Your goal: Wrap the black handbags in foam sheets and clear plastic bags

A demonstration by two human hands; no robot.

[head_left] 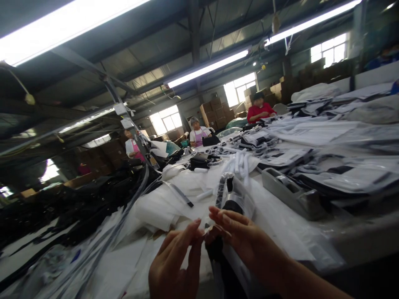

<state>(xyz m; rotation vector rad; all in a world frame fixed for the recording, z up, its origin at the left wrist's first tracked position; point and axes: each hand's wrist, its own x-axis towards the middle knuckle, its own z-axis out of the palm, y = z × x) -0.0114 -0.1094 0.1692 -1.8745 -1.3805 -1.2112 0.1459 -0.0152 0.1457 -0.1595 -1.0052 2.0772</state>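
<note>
My left hand (pixel 177 259) and my right hand (pixel 249 241) meet low in the middle of the view, fingertips pinched close together. Between them is a thin, shiny piece of wrapping (pixel 215 233); its exact kind is blurred. Directly below it runs a black strap-like piece (pixel 226 270), partly hidden by my right hand. Just beyond my fingers lies a black item in clear plastic (pixel 233 204), its lower part covered by the right hand.
A grey tape dispenser (pixel 291 193) stands to the right. White sheets (pixel 156 205) spread leftward, with a black bag (pixel 201 161) farther back. Wrapped flat pieces (pixel 352 176) pile up at right. Several people work beyond, one in a red top (pixel 260 112).
</note>
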